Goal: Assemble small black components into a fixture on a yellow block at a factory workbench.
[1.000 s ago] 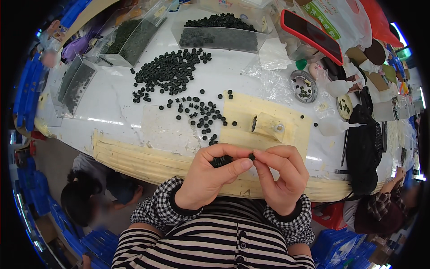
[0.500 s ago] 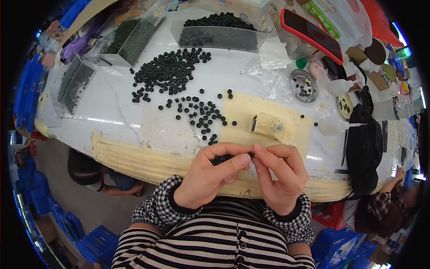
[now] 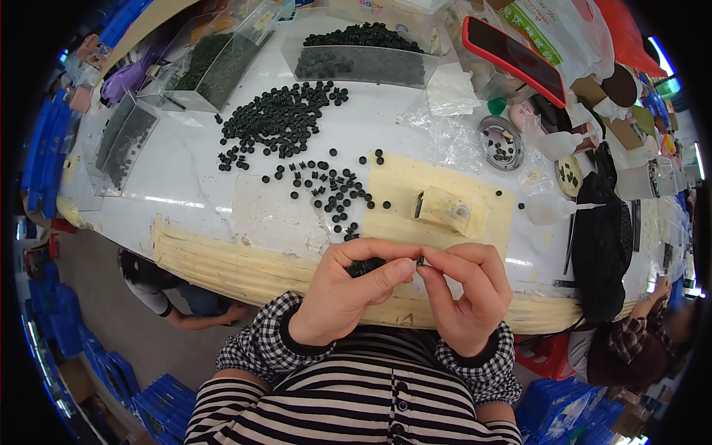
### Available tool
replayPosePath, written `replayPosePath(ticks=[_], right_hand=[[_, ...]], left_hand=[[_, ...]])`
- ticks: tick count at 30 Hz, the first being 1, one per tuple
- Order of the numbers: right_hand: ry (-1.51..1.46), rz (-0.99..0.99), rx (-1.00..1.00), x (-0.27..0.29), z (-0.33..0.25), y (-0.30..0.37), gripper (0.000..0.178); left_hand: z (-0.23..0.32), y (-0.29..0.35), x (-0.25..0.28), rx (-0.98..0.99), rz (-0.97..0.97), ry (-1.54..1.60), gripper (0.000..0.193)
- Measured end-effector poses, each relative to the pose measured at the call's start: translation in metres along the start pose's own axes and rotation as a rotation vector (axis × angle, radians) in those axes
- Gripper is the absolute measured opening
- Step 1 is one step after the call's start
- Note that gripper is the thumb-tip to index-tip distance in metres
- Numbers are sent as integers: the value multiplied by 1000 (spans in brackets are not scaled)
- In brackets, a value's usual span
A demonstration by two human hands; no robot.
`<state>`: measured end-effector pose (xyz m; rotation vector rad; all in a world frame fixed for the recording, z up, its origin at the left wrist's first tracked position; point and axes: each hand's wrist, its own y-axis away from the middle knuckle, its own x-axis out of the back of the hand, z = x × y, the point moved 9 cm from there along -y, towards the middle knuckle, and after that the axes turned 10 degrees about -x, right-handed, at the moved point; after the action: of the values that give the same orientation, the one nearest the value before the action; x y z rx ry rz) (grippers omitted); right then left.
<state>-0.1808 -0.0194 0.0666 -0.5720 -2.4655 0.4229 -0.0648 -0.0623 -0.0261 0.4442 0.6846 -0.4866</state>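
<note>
Your right hand (image 3: 466,285) pinches a small black part (image 3: 420,261) between thumb and forefinger, right at the tips of your left hand (image 3: 347,291); whether the left fingertips also grip it, you can't tell from here. Your left fingers curl around a cluster of black pieces (image 3: 363,267). The part in the pinch looks very light, probably moulded plastic or rubber, fairly stiff with perhaps a little give; expect it to roll or flick away more readily than break. Judging by its short, spool-like neighbours, the surest hold is across the two flat ends, with light fingertip pressure, since the round rim invites spinning.

Just beyond your hands lie loose black pieces (image 3: 341,191), some on edge, with a yellow-taped block (image 3: 454,211) to their right. Farther out sit a dense black heap (image 3: 274,122) and, behind it, a clear bin (image 3: 360,68) holding more.
</note>
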Motion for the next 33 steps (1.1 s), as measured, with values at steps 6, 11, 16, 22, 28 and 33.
replayPosePath(ticks=[6,11,16,22,28,33], right_hand=[[30,23,28,1,-4,2,29],[70,33,50,0,-4,5,32],[88,29,58,-5,-5,7,35],[23,-16,12,-6,-4,6,38],[-67,-73,-1,-10,-1,6,38],[-70,-90,4,-12,0,6,37]], left_hand=[[3,0,-2,-13,-2,4,20],[3,0,-1,-10,18,-11,18],[3,-2,1,-26,31,-48,17],[6,-2,4,-100,83,-3,16],[26,-1,2,-271,60,-290,16],[39,0,-4,-422,-15,-488,18]])
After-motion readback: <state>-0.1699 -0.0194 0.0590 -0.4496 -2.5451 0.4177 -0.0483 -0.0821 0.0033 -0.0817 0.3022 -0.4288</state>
